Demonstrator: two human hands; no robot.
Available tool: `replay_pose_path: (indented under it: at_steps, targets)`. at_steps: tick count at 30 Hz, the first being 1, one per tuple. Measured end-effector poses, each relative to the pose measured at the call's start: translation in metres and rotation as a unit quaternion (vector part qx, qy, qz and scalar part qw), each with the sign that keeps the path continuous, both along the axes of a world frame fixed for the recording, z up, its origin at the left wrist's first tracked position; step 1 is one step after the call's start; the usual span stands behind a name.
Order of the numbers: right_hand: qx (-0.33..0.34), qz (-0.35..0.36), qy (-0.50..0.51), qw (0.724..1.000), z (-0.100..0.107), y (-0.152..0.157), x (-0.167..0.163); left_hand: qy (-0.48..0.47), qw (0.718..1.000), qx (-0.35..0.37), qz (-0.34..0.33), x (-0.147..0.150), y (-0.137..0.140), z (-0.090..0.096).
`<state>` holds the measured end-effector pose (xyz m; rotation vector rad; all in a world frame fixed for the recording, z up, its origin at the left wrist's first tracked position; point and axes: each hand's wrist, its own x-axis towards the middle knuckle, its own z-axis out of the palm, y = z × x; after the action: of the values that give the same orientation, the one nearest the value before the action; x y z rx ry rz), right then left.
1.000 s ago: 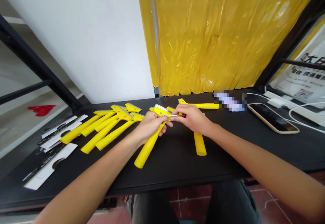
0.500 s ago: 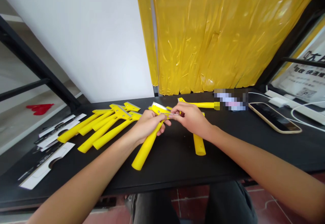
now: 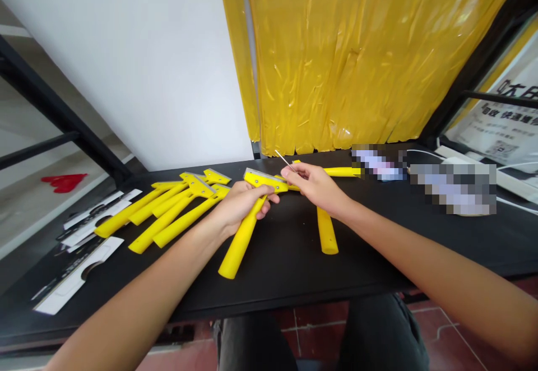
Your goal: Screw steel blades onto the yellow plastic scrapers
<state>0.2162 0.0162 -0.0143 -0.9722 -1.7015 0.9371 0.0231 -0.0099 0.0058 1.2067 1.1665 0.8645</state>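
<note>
screwdriver (image 3: pixel 286 161) now tip-up in right hand (image 3: pixel 316 185)

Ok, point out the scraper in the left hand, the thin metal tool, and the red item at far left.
Held scraper (image 3: pixel 241 237), head view: on its yellow handle.
Thin metal tool (image 3: pixel 285 161), head view: on its shaft.
Red item (image 3: pixel 65 183), head view: its middle.

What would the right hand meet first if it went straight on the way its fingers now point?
Probably the head of the yellow scraper held in the left hand, just ahead of the right hand; depth is unclear, so it might pass above instead.
</note>
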Motion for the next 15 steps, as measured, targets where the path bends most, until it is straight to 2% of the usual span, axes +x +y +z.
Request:
replay_pose_path:
  at_steps: [5,10,12,15]
  targets:
    - [0.061,-0.005,-0.064,0.996,0.01,-0.001,0.011,-0.055,0.998,-0.01,0.031,-0.001,0.003,0.004]
    - [0.177,-0.077,-0.094,0.977,0.015,-0.003,0.015,-0.073,0.995,-0.017,0.062,0.0,0.004,0.006]
    - [0.186,-0.089,-0.079,0.975,0.016,-0.003,0.015,-0.078,0.994,-0.016,0.069,0.001,0.003,0.006]
    - [0.144,-0.086,0.0,0.986,0.017,0.001,0.015,-0.085,0.993,-0.011,0.076,0.001,0.004,0.006]
